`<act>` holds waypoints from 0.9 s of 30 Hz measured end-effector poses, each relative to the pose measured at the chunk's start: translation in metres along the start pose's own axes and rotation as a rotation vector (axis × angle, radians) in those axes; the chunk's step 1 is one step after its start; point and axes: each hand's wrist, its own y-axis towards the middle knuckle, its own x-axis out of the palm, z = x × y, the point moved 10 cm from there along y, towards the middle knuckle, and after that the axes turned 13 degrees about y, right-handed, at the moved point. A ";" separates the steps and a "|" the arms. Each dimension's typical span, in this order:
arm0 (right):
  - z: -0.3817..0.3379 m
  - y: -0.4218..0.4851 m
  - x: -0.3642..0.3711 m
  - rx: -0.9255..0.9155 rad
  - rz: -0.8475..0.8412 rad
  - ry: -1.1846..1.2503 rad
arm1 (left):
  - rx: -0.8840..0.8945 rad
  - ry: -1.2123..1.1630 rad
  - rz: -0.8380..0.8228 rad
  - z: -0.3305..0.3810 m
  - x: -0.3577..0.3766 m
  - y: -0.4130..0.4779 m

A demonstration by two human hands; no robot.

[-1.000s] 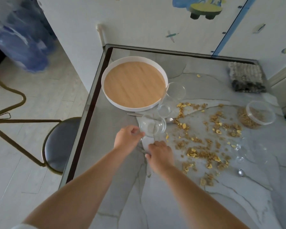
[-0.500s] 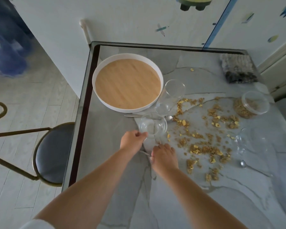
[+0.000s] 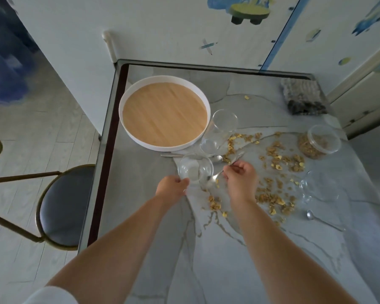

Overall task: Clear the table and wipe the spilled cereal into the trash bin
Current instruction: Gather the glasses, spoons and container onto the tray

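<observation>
My left hand [image 3: 172,187] grips the near rim of a small clear glass bowl [image 3: 195,169] on the marble table [image 3: 154,227]. My right hand [image 3: 240,179] pinches a metal spoon [image 3: 215,177], its bowl pointing down-left beside the glass bowl. Spilled cereal [image 3: 272,172] is scattered across the table's middle and right. A round tray [image 3: 165,115] with a white rim and wooden floor sits at the back left. A tall glass [image 3: 219,130] lies on its side next to the tray.
A second spoon [image 3: 171,155] lies behind the glass bowl. A tipped clear container of cereal [image 3: 318,142] lies at the right, a grey cloth [image 3: 303,98] behind it. Another clear glass [image 3: 316,187] and a spoon [image 3: 323,220] sit at the right. A black stool [image 3: 64,207] stands left of the table.
My right hand has lifted the spoon off the table and moved up and right with it. My left hand keeps its hold on the glass bowl.
</observation>
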 end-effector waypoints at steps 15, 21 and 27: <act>0.029 0.002 0.026 0.085 -0.046 -0.124 | -0.012 -0.149 0.033 -0.014 0.001 0.007; 0.045 0.001 0.033 0.160 -0.133 -0.094 | -0.021 -0.203 0.046 -0.017 0.003 0.007; 0.050 -0.005 0.041 0.232 -0.212 -0.088 | -0.019 -0.155 0.084 -0.014 -0.005 0.003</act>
